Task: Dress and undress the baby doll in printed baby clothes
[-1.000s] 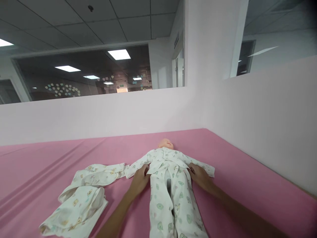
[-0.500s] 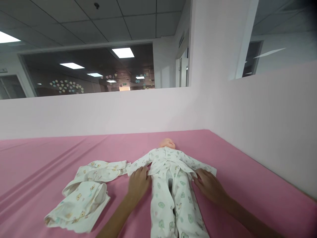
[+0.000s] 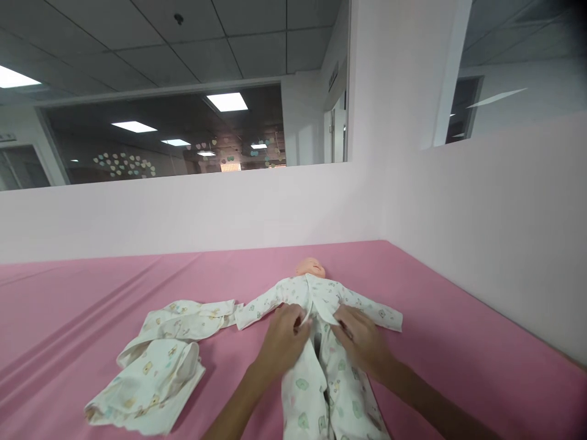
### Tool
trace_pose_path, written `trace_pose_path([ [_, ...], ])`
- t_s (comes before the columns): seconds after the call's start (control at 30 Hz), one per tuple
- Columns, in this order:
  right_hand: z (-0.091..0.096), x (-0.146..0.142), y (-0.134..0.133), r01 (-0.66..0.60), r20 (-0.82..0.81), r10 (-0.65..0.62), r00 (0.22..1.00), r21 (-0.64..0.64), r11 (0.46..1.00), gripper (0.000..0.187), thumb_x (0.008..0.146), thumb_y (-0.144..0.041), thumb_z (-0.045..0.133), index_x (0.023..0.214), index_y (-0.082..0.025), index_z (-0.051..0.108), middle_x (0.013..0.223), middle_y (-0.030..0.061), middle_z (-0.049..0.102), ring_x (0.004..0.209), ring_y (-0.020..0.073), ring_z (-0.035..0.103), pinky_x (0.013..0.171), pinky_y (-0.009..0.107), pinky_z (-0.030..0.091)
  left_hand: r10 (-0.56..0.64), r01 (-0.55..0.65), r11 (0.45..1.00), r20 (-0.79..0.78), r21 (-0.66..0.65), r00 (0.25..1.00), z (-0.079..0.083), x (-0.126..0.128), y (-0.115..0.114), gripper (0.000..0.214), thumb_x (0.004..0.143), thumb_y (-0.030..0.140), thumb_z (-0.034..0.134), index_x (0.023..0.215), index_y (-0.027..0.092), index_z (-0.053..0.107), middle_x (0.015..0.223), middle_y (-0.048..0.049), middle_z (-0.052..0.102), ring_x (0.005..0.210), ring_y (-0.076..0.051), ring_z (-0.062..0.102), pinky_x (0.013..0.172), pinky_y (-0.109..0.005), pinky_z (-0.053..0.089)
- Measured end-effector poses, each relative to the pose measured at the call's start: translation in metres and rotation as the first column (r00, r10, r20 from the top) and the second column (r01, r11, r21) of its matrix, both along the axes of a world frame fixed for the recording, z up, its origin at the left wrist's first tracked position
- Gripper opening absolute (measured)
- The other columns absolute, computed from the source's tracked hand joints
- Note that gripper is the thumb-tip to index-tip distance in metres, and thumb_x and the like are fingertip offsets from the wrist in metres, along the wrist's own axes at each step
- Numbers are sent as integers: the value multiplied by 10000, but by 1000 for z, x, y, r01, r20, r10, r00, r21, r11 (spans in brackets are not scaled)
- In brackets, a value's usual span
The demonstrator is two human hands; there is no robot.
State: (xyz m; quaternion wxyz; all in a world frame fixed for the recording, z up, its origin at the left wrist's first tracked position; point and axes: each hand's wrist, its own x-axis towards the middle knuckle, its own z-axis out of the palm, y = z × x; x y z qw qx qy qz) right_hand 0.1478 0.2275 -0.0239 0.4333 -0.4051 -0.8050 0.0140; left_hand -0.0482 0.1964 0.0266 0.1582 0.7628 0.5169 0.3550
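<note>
Pink sheet point(image 3: 247, 275), shirtfront point(image 3: 325, 299) between hands point(image 3: 285, 337) point(image 3: 362, 342)

Trousers point(image 3: 302, 400) running off the bottom edge!
Left hand point(image 3: 285, 339) and right hand point(image 3: 362, 342), slightly blurred, cover parts of the jacket point(image 3: 325, 294); sign point(image 3: 333, 76) too small to read.

Left grip point(image 3: 300, 325), right grip point(image 3: 340, 325) pinching shirt point(image 3: 326, 293); doll point(image 3: 310, 267) on pink sheet point(image 3: 238, 379).

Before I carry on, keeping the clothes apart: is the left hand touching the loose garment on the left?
No, the left hand is at the front of the doll's top, apart from the loose garment.
</note>
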Motion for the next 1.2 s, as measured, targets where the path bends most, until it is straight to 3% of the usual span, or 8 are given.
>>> trace_pose_path([
  [0.1, -12, 6, -8, -127, 147, 122, 982, 26, 992, 123, 919, -204, 431, 803, -208, 471, 784, 8, 534, 742, 161, 484, 685, 305, 373, -75, 87, 993, -149, 76, 986, -5, -1, -8, 181, 874, 230, 416, 702, 199, 369, 756, 12, 504, 755, -154, 428, 731, -296, 349],
  [0.23, -5, 13, -15, -205, 121, 215, 969, -86, 975, 145, 938, -262, 453, 811, -208, 499, 815, 9, 554, 782, 157, 507, 719, 303, 392, -103, 117, 991, -183, 68, 978, -4, -4, -14, 130, 871, 207, 436, 744, 199, 466, 819, -2, 570, 812, -169, 485, 803, -320, 377],
  [0.37, 18, 2, -9, -106, -37, 101, 994, -158, 982, 265, 945, -321, 425, 714, -208, 486, 722, -14, 514, 683, 136, 493, 662, 288, 383, -42, 49, 996, -85, 77, 995, 2, 0, -14, 188, 922, 264, 395, 963, 220, 573, 915, -19, 593, 880, -181, 518, 837, -333, 402],
  [0.47, 33, -16, 3, -54, -114, 27, 993, -239, 970, 241, 935, -302, 394, 738, -210, 498, 731, -15, 535, 671, 134, 500, 627, 275, 379, 21, -15, 991, -40, 134, 999, 4, 9, -6, 294, 941, 294, 372, 1184, 225, 524, 1069, -47, 570, 1000, -201, 499, 880, -351, 405],
  [0.73, 47, -23, 27, -65, 134, 130, 982, -406, 912, 201, 821, -187, 397, 632, -201, 465, 667, -24, 579, 618, 122, 507, 553, 245, 330, -7, 13, 999, -176, 38, 984, -2, 11, 23, 235, 909, 202, 342, 815, 192, 557, 937, -51, 599, 901, -208, 526, 791, -347, 415],
  [0.83, 58, -28, 50, 98, 163, -32, 986, -416, 904, 242, 843, -248, 390, 636, -201, 506, 634, -21, 564, 604, 121, 507, 536, 239, 322, 1, 8, 999, -193, 43, 981, -3, 11, 24, 191, 871, 178, 396, 885, 189, 586, 999, -57, 605, 956, -219, 530, 816, -349, 411],
  [0.97, 66, -57, 93, 282, 184, -227, 956, -376, 883, 216, 845, -325, 450, 795, -174, 596, 816, 49, 653, 769, 174, 584, 623, 258, 360, 41, -30, 998, -231, 48, 972, -5, 15, 17, 197, 857, 148, 397, 890, 185, 587, 1012, -60, 597, 935, -214, 538, 784, -336, 419],
  [1.2, 51, -89, 128, 445, 263, -366, 893, -386, 809, 200, 806, -213, 514, 915, -126, 656, 999, 155, 682, 956, 263, 640, 719, 298, 417, 96, -72, 994, -354, 81, 930, -19, 15, 7, 260, 885, 92, 337, 861, 185, 578, 997, -58, 615, 938, -205, 542, 807, -326, 428],
])
